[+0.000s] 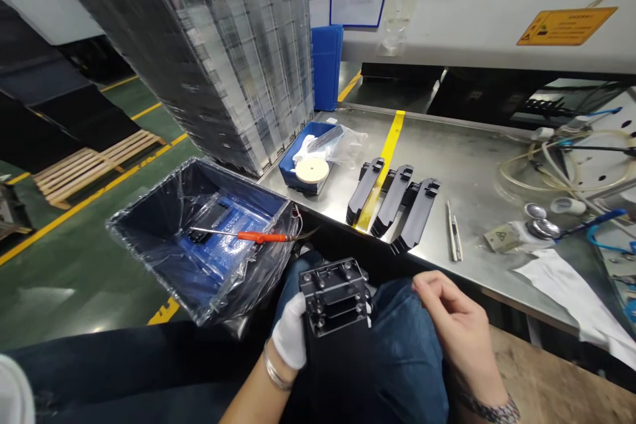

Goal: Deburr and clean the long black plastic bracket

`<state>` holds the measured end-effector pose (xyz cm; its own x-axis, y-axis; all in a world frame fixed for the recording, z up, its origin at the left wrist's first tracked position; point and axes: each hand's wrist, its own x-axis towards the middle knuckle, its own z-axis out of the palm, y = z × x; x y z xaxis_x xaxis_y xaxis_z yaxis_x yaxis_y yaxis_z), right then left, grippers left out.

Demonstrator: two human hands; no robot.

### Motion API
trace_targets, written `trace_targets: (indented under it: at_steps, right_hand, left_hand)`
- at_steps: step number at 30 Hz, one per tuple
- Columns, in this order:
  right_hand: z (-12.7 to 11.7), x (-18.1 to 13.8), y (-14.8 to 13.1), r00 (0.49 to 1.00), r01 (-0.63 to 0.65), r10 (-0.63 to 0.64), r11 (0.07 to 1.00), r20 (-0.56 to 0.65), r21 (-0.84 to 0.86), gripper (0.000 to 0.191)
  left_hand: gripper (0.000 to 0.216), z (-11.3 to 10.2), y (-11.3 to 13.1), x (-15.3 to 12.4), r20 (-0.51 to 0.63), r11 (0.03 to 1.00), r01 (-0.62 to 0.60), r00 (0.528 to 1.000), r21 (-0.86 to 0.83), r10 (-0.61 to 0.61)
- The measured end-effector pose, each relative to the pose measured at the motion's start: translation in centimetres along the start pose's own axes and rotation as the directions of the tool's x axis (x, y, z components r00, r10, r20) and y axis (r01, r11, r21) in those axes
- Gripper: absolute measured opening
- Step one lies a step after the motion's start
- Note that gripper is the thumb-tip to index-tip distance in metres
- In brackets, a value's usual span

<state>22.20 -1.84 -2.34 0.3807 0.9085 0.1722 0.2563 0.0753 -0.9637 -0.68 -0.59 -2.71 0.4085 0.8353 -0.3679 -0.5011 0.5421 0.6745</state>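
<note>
Gloved left hand (291, 334) clasps a black block (336, 297) on the lap; right hand (454, 318) loosely curled, empty, beside it. Steel desk (447, 152) carries three black parts (392, 202); green floor (74, 258).

The near edge of the table (447, 146) is open between the three black parts (392, 202) and the tweezers (453, 230); a hand can pass there. Right of the tweezers, coiled tubing (536, 165), metal caps (539, 220) and a white cloth (571, 291) crowd the surface. At far left, the stack of clear trays (218, 46) and a small blue tray (311, 162) block access. The lined bin (199, 238) at near left is open from above, though a screwdriver (248, 235) lies across it.
</note>
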Motion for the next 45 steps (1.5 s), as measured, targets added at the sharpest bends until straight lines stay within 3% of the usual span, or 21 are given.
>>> trace_targets:
  at_steps: [2,6,10,13,16,19,23,28,33,42,45]
  right_hand:
    - [0.1,-0.2,0.3,0.999,0.006,-0.006,1.0,-0.038,0.014,0.03]
    - [0.5,-0.4,0.3,1.0,0.01,-0.009,0.999,-0.011,0.04,0.028]
    - [0.6,-0.4,-0.2,0.999,0.053,-0.053,0.998,-0.002,0.034,0.052]
    - [0.7,-0.5,-0.3,0.997,0.081,-0.081,0.997,-0.009,0.015,0.046]
    - [1.2,-0.6,-0.4,0.993,0.111,-0.112,0.994,-0.025,-0.008,0.023]
    - [2.0,-0.4,-0.8,0.987,0.159,-0.158,0.987,0.017,-0.016,0.015]
    - [2.9,-0.2,-1.6,0.972,0.206,-0.205,0.978,0.114,-0.005,0.017]
    - [3.6,-0.2,-1.9,0.958,0.232,-0.231,0.973,0.169,0.013,0.018]
    - [3.9,-0.3,-1.7,0.955,0.241,-0.241,0.97,0.171,0.021,0.016]
    - [3.9,-0.3,-2.0,0.957,0.251,-0.249,0.968,0.149,0.006,0.024]
    - [3.9,-0.4,-1.9,0.958,0.261,-0.26,0.965,0.125,0.003,0.017]
  left_hand:
    - [0.035,0.9,0.6,0.2,0.087,0.995,0.021,0.996,-0.1,-0.012]
    - [0.044,1.7,1.1,0.6,0.206,0.966,0.106,0.977,-0.237,-0.057]
    - [0.051,-0.1,-0.5,0.8,0.277,0.938,0.22,0.95,-0.267,-0.144]
    - [0.048,-1.3,-1.4,0.8,0.29,0.927,0.257,0.941,-0.273,-0.175]
    - [0.06,-1.3,-1.3,0.7,0.279,0.931,0.238,0.947,-0.279,-0.158]
    - [0.071,-0.8,-0.9,0.7,0.286,0.949,0.21,0.948,-0.234,-0.139]
    - [0.062,-0.4,-0.6,0.9,0.325,0.943,0.247,0.931,-0.225,-0.167]
    - [0.055,-0.4,-0.5,1.4,0.432,0.927,0.25,0.895,-0.28,-0.111]
    - [0.047,0.5,0.0,1.4,0.385,0.923,0.23,0.918,-0.309,-0.1]
    - [0.047,1.1,0.0,1.4,0.446,0.925,0.227,0.892,-0.305,-0.072]
    - [0.052,1.0,-0.2,1.2,0.434,0.936,0.221,0.897,-0.274,-0.085]
